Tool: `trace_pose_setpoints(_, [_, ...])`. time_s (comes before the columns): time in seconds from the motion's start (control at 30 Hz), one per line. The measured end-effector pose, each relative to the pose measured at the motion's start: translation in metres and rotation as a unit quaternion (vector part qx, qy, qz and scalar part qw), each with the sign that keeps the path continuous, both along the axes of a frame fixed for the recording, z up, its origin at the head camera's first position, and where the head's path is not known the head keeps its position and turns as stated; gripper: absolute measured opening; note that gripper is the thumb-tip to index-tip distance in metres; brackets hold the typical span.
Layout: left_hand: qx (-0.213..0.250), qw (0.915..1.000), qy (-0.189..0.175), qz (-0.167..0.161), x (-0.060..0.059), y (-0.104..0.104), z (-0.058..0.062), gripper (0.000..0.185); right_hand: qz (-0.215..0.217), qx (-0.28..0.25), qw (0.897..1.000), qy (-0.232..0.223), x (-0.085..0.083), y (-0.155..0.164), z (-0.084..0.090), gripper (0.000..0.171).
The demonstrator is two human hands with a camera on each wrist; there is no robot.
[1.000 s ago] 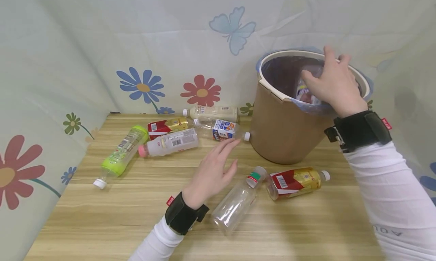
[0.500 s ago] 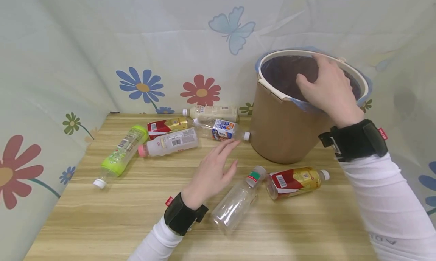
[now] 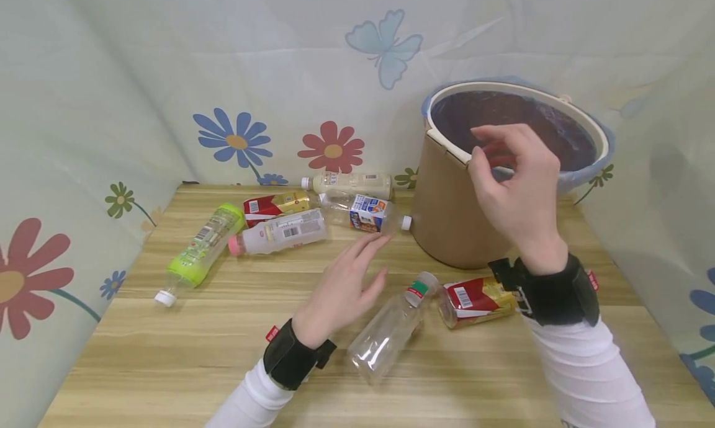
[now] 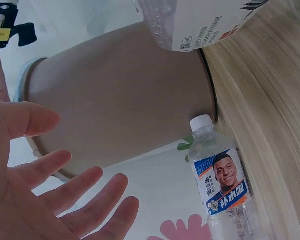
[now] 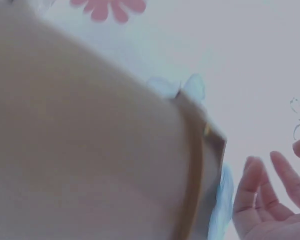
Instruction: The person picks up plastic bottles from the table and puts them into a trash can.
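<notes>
In the head view, the right hand (image 3: 516, 186) hangs in the air in front of the near rim of the brown bin (image 3: 452, 223); its fingers are loosely bent and hold nothing. The bin stands upright at the far right of the table (image 3: 223, 353), with a cream rim and a bluish bag inside. The left hand (image 3: 343, 288) hovers flat with relaxed fingers, empty, just left of a clear bottle (image 3: 388, 332) that lies on its side with a green and white neck label. A red and gold bottle (image 3: 475, 299) lies beside it, partly under the right wrist.

In the left wrist view, the left hand (image 4: 45, 192) is spread and empty. A clear bottle with a blue label (image 4: 225, 192) lies with its white cap almost touching the bin (image 4: 120, 100).

The right wrist view is blurred; it shows the bin wall (image 5: 80, 150) and relaxed fingers (image 5: 257, 200).
</notes>
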State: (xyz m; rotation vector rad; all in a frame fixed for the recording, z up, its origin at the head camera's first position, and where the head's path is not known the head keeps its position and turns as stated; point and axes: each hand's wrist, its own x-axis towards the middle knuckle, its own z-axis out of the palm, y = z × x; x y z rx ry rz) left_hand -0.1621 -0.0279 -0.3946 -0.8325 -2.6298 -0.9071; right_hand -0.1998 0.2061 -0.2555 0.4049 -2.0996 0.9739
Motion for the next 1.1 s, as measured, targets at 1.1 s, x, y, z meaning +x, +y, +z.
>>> trace_pose_setpoints(1.1, [-0.177, 0.9812, -0.019, -0.073, 0.028, 0.013, -0.024, 0.063, 0.072, -0.026, 0.986, -0.148, 0.026, -0.019, -0.121, 0.022])
